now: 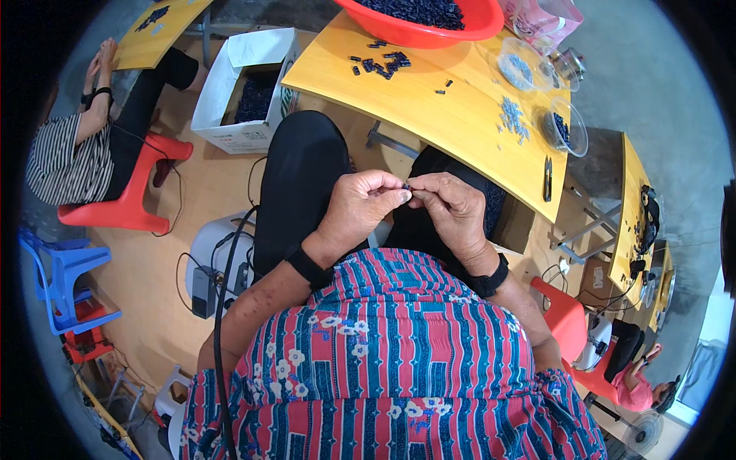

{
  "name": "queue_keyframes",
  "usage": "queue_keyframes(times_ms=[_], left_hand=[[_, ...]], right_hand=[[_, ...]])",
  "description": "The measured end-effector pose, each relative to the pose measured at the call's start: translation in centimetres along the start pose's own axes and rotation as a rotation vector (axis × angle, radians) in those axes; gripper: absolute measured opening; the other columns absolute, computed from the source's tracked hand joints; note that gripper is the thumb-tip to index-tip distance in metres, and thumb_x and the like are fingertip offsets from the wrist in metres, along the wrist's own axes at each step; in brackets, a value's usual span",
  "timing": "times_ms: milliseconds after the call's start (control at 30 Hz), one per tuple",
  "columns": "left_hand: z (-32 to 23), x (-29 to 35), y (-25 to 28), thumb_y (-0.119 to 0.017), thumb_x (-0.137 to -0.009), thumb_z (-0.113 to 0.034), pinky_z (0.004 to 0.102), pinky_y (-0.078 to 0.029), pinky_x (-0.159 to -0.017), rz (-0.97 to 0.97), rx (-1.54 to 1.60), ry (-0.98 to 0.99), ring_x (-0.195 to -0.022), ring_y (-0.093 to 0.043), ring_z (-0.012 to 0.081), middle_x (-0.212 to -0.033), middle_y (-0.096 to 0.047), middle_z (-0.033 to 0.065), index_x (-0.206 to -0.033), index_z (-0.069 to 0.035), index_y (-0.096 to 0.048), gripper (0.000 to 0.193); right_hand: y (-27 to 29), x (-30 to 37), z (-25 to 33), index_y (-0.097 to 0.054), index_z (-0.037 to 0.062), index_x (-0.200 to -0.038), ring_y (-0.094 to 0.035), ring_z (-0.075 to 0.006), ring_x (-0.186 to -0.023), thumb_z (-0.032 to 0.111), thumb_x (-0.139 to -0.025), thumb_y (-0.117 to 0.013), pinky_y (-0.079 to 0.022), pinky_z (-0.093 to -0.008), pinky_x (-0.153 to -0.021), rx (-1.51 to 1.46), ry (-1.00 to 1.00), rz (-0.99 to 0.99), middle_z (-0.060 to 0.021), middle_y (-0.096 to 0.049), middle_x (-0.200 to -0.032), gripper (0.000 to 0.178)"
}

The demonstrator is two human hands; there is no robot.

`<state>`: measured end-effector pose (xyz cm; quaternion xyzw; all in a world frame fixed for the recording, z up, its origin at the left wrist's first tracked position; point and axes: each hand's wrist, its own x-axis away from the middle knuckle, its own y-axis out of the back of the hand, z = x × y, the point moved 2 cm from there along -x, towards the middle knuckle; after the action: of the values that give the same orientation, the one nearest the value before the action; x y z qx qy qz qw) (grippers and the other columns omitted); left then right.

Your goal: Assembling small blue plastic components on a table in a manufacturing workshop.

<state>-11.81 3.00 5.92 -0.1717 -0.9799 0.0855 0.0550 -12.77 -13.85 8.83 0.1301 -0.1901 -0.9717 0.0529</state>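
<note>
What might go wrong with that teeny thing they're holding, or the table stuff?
The tiny dark piece, pinched between the left hand and right hand, might slip and fall. The black snips lie near the edge of the table, so a bump could knock them off. The loose pale bits might scatter too.

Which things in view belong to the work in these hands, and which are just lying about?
Likely in the work:
small dark piece between the left hand and right hand
loose dark pieces
pale pieces
red basin

Apparently just about:
blue chair
pink bag
fan
</note>
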Motion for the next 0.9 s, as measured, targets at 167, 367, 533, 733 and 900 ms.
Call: queue_keyframes(times_ms=[167, 367, 533, 733, 900], left_hand=[[-0.2, 0.3, 0.1, -0.067, -0.088, -0.007, 0.0205, -0.049, -0.069, -0.013, -0.044, 0.053, -0.076, -0.059, 0.0047, -0.084, -0.068, 0.0016, -0.095, 0.002, -0.068, 0.012], [0.1, 0.7, 0.2, -0.068, -0.085, -0.005, 0.0206, -0.048, -0.065, -0.019, -0.058, 0.087, -0.073, -0.058, 0.0045, -0.080, -0.067, 0.0007, -0.092, 0.003, -0.068, 0.010], [0.1, 0.4, 0.0, -0.068, -0.085, -0.005, 0.0213, -0.050, -0.061, -0.016, -0.072, 0.007, -0.069, -0.061, 0.0065, -0.076, -0.067, 0.0031, -0.091, 0.004, -0.069, 0.010], [-0.2, -0.9, 0.6, -0.068, -0.086, -0.004, 0.0191, -0.047, -0.065, -0.023, -0.021, 0.047, -0.073, -0.058, 0.0038, -0.082, -0.067, 0.0004, -0.095, 0.002, -0.069, 0.010], [0.1, -1.2, 0.9, -0.070, -0.085, -0.004, 0.0210, -0.051, -0.061, -0.041, -0.087, 0.071, -0.069, -0.063, 0.0066, -0.081, -0.070, 0.0052, -0.095, 0.002, -0.070, 0.012]], right_hand=[[0.4, -0.3, 0.3, -0.068, 0.0039, -0.090, -0.068, -0.0236, -0.074, -0.010, -0.075, -0.060, -0.054, -0.0301, -0.067, 0.136, 0.121, 0.070, -0.0118, -0.067, -0.082, 0.022], [0.1, 0.3, -0.8, -0.066, 0.0068, -0.094, -0.065, -0.0331, -0.081, -0.008, -0.073, -0.058, -0.054, -0.0365, -0.071, 0.192, 0.229, 0.135, -0.0133, -0.067, -0.088, 0.027], [0.5, 0.1, 0.0, -0.065, 0.0062, -0.096, -0.064, -0.0344, -0.080, -0.008, -0.072, -0.058, -0.053, -0.0373, -0.071, 0.217, 0.239, 0.155, -0.0133, -0.065, -0.088, 0.028], [1.9, -2.6, -1.1, -0.069, 0.0026, -0.094, -0.065, -0.0311, -0.080, -0.005, -0.076, -0.062, -0.053, -0.0337, -0.073, 0.128, 0.021, 0.073, -0.0142, -0.065, -0.083, 0.020], [4.4, -8.1, -1.9, -0.070, 0.0020, -0.093, -0.065, -0.0337, -0.084, -0.002, -0.078, -0.064, -0.052, -0.0369, -0.076, 0.412, 0.069, -0.109, -0.0169, -0.066, -0.089, 0.016]])
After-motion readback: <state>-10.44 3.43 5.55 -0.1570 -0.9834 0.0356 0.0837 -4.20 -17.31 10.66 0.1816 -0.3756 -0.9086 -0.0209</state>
